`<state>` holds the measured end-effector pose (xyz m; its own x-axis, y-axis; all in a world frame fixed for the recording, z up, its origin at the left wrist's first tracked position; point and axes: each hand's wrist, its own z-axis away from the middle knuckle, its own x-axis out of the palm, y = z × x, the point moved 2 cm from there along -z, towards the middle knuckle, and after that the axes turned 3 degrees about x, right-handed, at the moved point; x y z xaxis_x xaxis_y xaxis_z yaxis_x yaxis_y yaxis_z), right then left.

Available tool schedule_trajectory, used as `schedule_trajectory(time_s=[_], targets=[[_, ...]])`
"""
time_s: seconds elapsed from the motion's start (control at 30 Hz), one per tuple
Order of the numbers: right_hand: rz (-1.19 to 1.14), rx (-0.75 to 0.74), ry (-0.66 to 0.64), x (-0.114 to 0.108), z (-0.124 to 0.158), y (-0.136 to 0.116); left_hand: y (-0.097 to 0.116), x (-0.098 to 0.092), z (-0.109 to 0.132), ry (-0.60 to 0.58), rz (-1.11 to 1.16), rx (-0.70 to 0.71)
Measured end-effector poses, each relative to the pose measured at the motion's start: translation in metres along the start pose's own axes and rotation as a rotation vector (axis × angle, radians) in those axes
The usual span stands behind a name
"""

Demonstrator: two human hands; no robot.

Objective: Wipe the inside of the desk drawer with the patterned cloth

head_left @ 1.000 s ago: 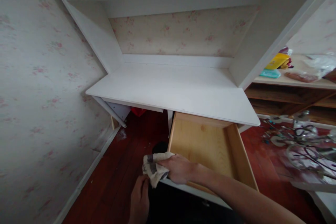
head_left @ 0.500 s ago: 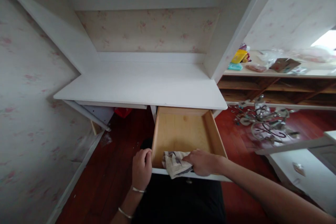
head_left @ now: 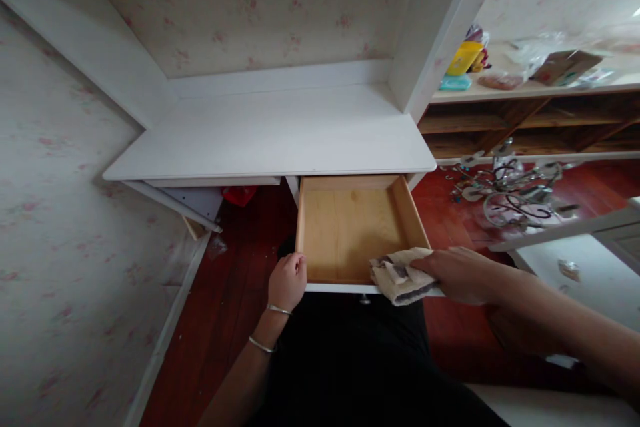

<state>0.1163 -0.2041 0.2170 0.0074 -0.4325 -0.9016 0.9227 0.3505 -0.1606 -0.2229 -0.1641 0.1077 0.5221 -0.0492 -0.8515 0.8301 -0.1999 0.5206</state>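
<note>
A pale wooden drawer with a white front is pulled out from under the white desk. My left hand, with two bangles at the wrist, is closed on the drawer's near left corner. In my right hand is a folded cream-and-grey cloth. The cloth lies over the front rim near the right corner, hanging partly down outside. Left of it, a small round knob shows on the drawer front.
A dismantled chandelier lies on the red wood floor at right. Behind it, a low shelf unit bears a yellow container, plastic bags and a cardboard box. White furniture stands at right. Something red sits under the desk.
My right hand has slid the cloth rightward along the drawer's front rim, from left of the knob to near the right corner. My left hand stays at the left corner. The view has tilted down.
</note>
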Motion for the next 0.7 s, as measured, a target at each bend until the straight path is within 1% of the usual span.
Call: schedule_trajectory(time_s=[0.1, 0.17, 0.2, 0.23, 0.3, 0.37, 0.43, 0.53, 0.6, 0.7], targets=[[0.049, -0.007, 0.132, -0.005, 0.012, 0.0, 0.0, 0.001, -0.002, -0.017, 0.014, -0.051], [0.065, 0.032, 0.223, 0.002, 0.016, 0.007, 0.0, 0.0, -0.003, -0.038, 0.017, -0.078], [0.06, 0.056, 0.231, 0.01, 0.017, 0.013, 0.001, 0.0, -0.004, -0.051, 0.018, -0.087], [0.044, 0.079, 0.213, 0.02, 0.016, 0.019, 0.002, -0.001, -0.004, -0.071, 0.016, -0.094], [-0.008, 0.112, 0.134, 0.043, 0.013, 0.031, 0.004, -0.002, -0.005, -0.127, -0.007, -0.109], [-0.049, 0.116, 0.081, 0.062, 0.008, 0.041, 0.006, -0.003, -0.007, -0.191, -0.056, -0.129], [-0.041, 0.098, 0.102, 0.074, 0.001, 0.049, 0.008, -0.004, -0.008, -0.243, -0.112, -0.145], [0.039, 0.047, 0.192, 0.078, -0.012, 0.059, 0.009, -0.003, -0.01, -0.282, -0.153, -0.147], [0.093, 0.022, 0.248, 0.075, -0.026, 0.068, 0.009, -0.001, -0.01, -0.301, -0.137, -0.144], [0.165, 0.027, 0.314, 0.065, -0.055, 0.083, 0.007, 0.001, -0.01, -0.325, -0.098, -0.148]])
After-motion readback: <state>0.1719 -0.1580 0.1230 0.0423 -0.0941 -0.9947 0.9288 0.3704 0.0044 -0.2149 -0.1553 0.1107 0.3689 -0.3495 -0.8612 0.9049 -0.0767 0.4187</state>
